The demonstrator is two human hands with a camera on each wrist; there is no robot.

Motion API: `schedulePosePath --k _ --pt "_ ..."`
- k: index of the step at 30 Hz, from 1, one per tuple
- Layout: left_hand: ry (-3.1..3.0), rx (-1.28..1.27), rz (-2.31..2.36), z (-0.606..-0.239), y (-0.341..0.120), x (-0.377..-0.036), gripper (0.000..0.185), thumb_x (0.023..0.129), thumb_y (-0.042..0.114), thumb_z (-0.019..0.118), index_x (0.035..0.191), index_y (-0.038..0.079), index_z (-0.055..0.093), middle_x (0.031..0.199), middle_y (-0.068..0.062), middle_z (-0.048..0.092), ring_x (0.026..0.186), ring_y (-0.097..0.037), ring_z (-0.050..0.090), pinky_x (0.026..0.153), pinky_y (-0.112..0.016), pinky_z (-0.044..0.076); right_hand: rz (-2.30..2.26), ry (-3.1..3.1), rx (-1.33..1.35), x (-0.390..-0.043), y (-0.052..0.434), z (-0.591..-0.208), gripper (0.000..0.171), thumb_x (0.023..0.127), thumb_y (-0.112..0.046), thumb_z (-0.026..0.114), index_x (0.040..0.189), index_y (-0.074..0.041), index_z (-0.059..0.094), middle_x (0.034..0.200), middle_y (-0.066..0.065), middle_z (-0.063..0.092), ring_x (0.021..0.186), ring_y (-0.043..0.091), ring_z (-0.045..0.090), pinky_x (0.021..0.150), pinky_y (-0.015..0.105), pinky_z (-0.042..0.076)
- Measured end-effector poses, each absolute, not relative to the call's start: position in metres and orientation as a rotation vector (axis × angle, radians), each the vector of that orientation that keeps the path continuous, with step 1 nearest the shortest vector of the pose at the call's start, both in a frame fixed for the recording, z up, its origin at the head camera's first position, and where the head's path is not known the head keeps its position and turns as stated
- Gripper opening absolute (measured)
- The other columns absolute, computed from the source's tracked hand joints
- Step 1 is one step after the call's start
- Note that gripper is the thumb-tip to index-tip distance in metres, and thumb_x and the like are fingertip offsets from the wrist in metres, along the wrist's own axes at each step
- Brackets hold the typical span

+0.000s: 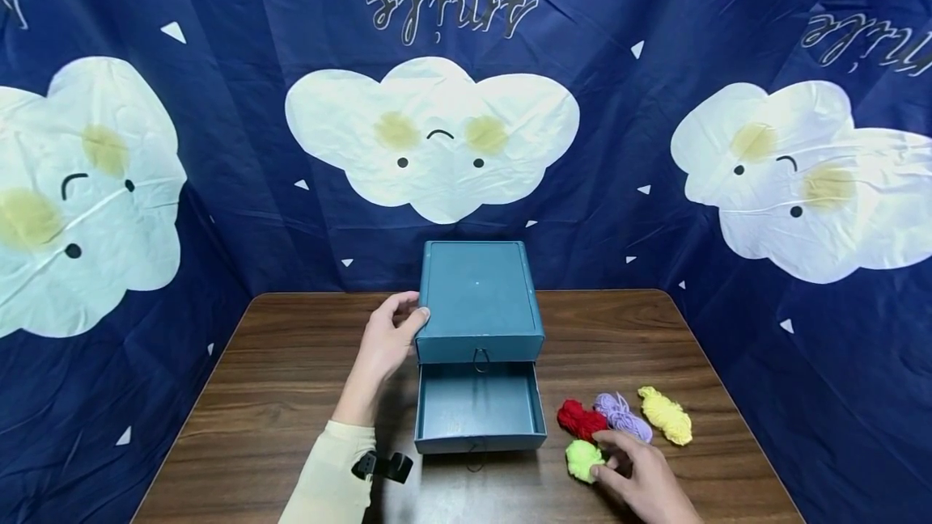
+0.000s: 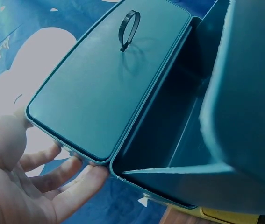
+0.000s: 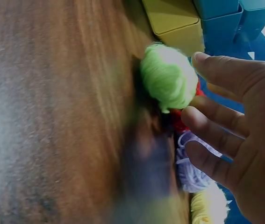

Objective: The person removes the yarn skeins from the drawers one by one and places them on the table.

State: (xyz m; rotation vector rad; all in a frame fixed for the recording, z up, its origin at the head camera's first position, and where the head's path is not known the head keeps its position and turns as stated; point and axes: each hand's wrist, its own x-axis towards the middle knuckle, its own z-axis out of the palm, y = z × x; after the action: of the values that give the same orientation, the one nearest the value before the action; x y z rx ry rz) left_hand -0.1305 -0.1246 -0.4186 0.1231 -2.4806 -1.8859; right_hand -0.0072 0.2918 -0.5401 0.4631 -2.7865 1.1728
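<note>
Grab time, we figured: open left hand (image 1: 388, 335) on the cabinet (image 1: 476, 289), loose right hand (image 1: 642, 477) needing to pinch green yarn (image 1: 583, 460).

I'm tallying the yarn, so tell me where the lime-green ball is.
In the head view, the lime-green ball lies at lower right, just below the red yarn and beside the right hand.

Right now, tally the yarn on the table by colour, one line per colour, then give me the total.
Green yarn: 1
Red yarn: 1
Purple yarn: 1
Yellow yarn: 1
Total: 4
</note>
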Motion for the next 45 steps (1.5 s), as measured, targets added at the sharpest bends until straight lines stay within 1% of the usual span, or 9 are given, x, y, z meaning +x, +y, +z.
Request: schedulePosePath --k 5,13,18,23,30,33,39,43,45 --pt "-2.488 0.126 -1.890 -0.418 -0.124 -0.131 0.046 0.100 0.031 0.066 0.142 0.013 0.057 0.131 -0.013 0.061 0.112 -0.027 0.062 0.076 -0.035 0.061 1.139 -2.713 0.472 -0.007 0.287 -0.535 0.037 0.078 -0.012 0.089 0.112 -0.011 0.073 0.095 -0.005 0.070 0.071 -0.005 0.056 0.059 0.022 0.050" --pt "-2.495 0.126 -1.893 -0.418 -0.123 -0.132 0.046 0.101 0.031 0.065 0.143 0.013 0.057 0.131 -0.013 0.061 0.113 -0.027 0.062 0.076 -0.037 0.062 1.187 -2.641 0.587 -0.009 0.272 -0.519 0.031 0.083 -0.014 0.086 0.112 -0.015 0.074 0.097 -0.003 0.069 0.074 -0.003 0.057 0.058 0.022 0.051" --pt "-2.496 0.131 -1.896 -0.418 -0.123 -0.132 0.047 0.101 0.032 0.065 0.143 0.014 0.056 0.132 -0.013 0.060 0.113 -0.027 0.062 0.076 -0.038 0.062 1.235 -2.656 0.644 -0.009 0.262 -0.511 0.033 0.085 -0.013 0.084 0.114 -0.025 0.072 0.099 -0.003 0.070 0.075 -0.002 0.058 0.058 0.022 0.052" --pt "-2.494 0.139 -1.900 -0.418 -0.124 -0.132 0.047 0.101 0.032 0.065 0.143 0.014 0.056 0.131 -0.013 0.060 0.113 -0.027 0.061 0.076 -0.038 0.062 1.250 -2.696 0.638 -0.008 0.252 -0.503 0.036 0.085 -0.014 0.084 0.114 -0.033 0.071 0.102 -0.010 0.070 0.076 -0.002 0.059 0.059 0.022 0.052" --pt "-2.490 0.143 -1.895 -0.419 -0.124 -0.131 0.047 0.100 0.033 0.066 0.143 0.014 0.057 0.131 -0.012 0.061 0.113 -0.027 0.061 0.078 -0.038 0.062 1.277 -2.703 0.685 -0.007 0.238 -0.491 0.028 0.090 -0.023 0.081 0.116 -0.030 0.072 0.100 -0.013 0.071 0.081 -0.002 0.061 0.068 0.025 0.055" --pt "-2.483 0.149 -1.908 -0.419 -0.124 -0.131 0.047 0.100 0.033 0.066 0.143 0.015 0.057 0.131 -0.012 0.061 0.112 -0.026 0.061 0.077 -0.039 0.062 1.301 -2.647 0.751 -0.007 0.232 -0.490 0.025 0.089 -0.021 0.082 0.110 -0.030 0.072 0.094 -0.018 0.069 0.079 -0.002 0.061 0.065 0.023 0.054" --pt "-2.486 0.140 -1.904 -0.418 -0.124 -0.130 0.047 0.100 0.033 0.066 0.142 0.014 0.057 0.131 -0.012 0.060 0.113 -0.027 0.061 0.078 -0.039 0.062 1.286 -2.468 0.848 -0.006 0.224 -0.487 0.025 0.086 -0.015 0.084 0.096 -0.033 0.069 0.087 -0.013 0.071 0.078 -0.001 0.063 0.065 0.024 0.054" --pt "-2.488 0.137 -1.888 -0.417 -0.125 -0.130 0.047 0.100 0.033 0.066 0.142 0.014 0.057 0.131 -0.012 0.061 0.114 -0.027 0.061 0.080 -0.038 0.062 1.348 -2.438 0.933 -0.006 0.219 -0.485 0.025 0.088 -0.012 0.082 0.104 -0.030 0.072 0.090 -0.007 0.073 0.079 0.001 0.064 0.065 0.026 0.057" --pt "-2.488 0.136 -1.886 -0.417 -0.125 -0.129 0.047 0.100 0.033 0.066 0.142 0.014 0.057 0.131 -0.013 0.061 0.114 -0.026 0.061 0.080 -0.039 0.062 1.378 -2.460 0.952 -0.005 0.217 -0.484 0.023 0.090 -0.016 0.080 0.107 -0.029 0.073 0.090 -0.009 0.073 0.079 0.000 0.064 0.064 0.026 0.057"
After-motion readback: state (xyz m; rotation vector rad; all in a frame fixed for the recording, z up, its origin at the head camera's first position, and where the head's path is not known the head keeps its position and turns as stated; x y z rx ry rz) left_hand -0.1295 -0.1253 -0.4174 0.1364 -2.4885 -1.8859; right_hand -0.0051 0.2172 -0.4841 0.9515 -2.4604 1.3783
